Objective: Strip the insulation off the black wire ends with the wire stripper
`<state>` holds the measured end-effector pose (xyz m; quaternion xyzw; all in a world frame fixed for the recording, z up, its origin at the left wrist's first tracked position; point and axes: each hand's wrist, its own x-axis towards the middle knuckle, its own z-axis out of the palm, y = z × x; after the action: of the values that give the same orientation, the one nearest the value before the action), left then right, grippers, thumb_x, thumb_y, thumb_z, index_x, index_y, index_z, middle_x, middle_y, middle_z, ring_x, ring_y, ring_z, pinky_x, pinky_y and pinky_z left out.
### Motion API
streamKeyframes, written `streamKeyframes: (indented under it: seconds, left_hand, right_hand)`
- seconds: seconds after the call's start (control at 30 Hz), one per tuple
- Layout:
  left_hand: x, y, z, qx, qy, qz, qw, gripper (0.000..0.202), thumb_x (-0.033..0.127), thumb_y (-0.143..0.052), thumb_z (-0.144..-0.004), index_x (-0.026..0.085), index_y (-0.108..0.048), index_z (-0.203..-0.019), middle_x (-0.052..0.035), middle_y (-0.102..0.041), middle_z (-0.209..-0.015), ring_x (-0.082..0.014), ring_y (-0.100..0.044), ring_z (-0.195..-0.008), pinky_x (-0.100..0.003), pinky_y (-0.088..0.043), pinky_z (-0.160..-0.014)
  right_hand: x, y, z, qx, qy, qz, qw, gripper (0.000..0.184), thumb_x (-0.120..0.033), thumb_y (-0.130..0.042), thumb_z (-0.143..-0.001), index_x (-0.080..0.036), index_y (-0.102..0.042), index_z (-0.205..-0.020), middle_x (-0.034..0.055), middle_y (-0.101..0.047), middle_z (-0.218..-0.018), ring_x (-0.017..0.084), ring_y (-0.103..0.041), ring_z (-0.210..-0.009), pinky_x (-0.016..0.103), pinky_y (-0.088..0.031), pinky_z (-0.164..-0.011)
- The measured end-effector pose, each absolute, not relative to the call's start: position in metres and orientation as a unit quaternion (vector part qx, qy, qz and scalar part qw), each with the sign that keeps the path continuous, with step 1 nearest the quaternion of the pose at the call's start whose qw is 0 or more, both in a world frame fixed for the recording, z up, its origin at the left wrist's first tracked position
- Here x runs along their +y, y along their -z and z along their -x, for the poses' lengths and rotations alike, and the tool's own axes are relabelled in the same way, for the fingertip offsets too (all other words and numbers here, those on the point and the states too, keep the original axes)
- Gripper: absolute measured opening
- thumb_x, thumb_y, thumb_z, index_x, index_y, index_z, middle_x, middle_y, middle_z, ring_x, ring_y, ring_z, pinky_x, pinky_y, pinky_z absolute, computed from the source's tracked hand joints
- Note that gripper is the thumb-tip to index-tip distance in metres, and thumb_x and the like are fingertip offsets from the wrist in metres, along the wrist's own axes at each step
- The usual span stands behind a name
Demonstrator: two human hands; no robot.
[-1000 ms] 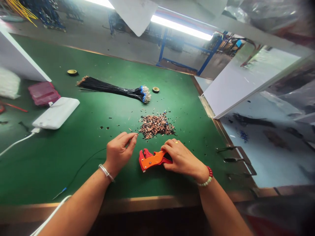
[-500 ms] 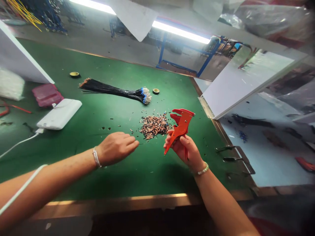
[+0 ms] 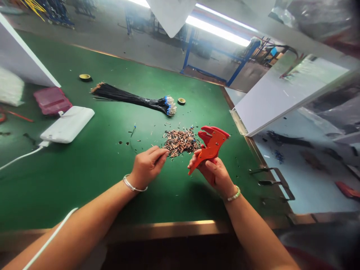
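Note:
My right hand (image 3: 215, 170) is closed round the handles of an orange-red wire stripper (image 3: 211, 146), its jaws pointing up and to the left. Left of it, my left hand (image 3: 149, 163) pinches thumb and fingers together at the edge of a pile of copper and black wire scraps (image 3: 181, 142). A thin wire with a blue end (image 3: 134, 127) curves up behind that hand and seems to run into its grip. Farther back lies a tied bundle of black wires (image 3: 129, 98), with bare copper at one end and blue-and-silver terminals at the other.
Two tape rolls, one left (image 3: 85, 77) and one right (image 3: 181, 101), flank the bundle. On the left are a white power bank (image 3: 67, 125) with a cable and a pink plastic box (image 3: 53, 100). A metal handle (image 3: 277, 183) lies at the right edge.
My left hand has moved right, up to the scrap pile, and its fingers now pinch. A blue-ended wire shows behind it. The stripper stays in my right hand, turned slightly.

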<state>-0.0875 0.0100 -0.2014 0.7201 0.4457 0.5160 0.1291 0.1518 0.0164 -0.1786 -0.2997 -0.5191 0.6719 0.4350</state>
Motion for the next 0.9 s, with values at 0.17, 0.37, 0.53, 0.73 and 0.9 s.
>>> streamKeyframes:
  seconds: [0.17, 0.37, 0.53, 0.73, 0.9]
  left_hand:
    - [0.015, 0.21, 0.107, 0.505, -0.504, -0.694, 0.098, 0.018, 0.026, -0.055, -0.092, 0.017, -0.068, -0.099, -0.0049, -0.073, -0.089, -0.0133, -0.065, -0.075, -0.026, -0.051, -0.072]
    - [0.016, 0.203, 0.102, 0.468, -0.467, -0.75, 0.017, 0.015, 0.019, -0.051, -0.093, 0.016, -0.065, -0.099, -0.0039, -0.07, -0.08, -0.0147, -0.059, -0.073, -0.032, -0.046, -0.076]
    - [0.015, 0.199, 0.106, 0.474, -0.489, -0.729, 0.069, 0.015, 0.019, -0.052, -0.093, 0.016, -0.066, -0.098, -0.003, -0.065, -0.082, -0.0121, -0.057, -0.072, -0.026, -0.046, -0.07]
    - [0.011, 0.192, 0.109, 0.465, -0.506, -0.723, 0.063, 0.013, 0.017, -0.058, -0.09, 0.017, -0.068, -0.099, 0.0008, -0.063, -0.079, -0.0065, -0.054, -0.063, -0.019, -0.043, -0.062]
    - [0.007, 0.191, 0.108, 0.479, -0.502, -0.719, 0.028, 0.016, 0.018, -0.059, -0.09, 0.019, -0.069, -0.102, 0.0032, -0.058, -0.073, -0.0049, -0.048, -0.056, -0.018, -0.041, -0.058]
  right_hand:
    - [0.012, 0.179, -0.15, -0.531, -0.675, 0.281, 0.427, 0.04, -0.035, -0.064, -0.085, -0.015, -0.058, -0.119, 0.0109, -0.062, -0.099, 0.023, -0.064, -0.088, 0.044, -0.054, -0.081]
    - [0.004, 0.177, -0.142, -0.555, -0.677, 0.28, 0.395, 0.038, -0.03, -0.065, -0.087, -0.016, -0.058, -0.121, 0.0115, -0.063, -0.105, 0.023, -0.063, -0.098, 0.043, -0.051, -0.087]
    - [0.006, 0.19, -0.137, -0.484, -0.746, 0.284, 0.358, 0.046, -0.04, -0.07, -0.083, -0.013, -0.059, -0.119, 0.0102, -0.064, -0.099, 0.021, -0.065, -0.087, 0.041, -0.053, -0.082]
    - [0.012, 0.193, -0.141, -0.458, -0.779, 0.253, 0.344, 0.05, -0.05, -0.064, -0.085, -0.011, -0.06, -0.115, 0.0108, -0.064, -0.095, 0.019, -0.065, -0.082, 0.038, -0.055, -0.075]
    - [0.01, 0.193, -0.141, -0.449, -0.802, 0.243, 0.311, 0.047, -0.047, -0.061, -0.088, -0.009, -0.061, -0.115, 0.0127, -0.065, -0.098, 0.02, -0.066, -0.082, 0.037, -0.055, -0.074]
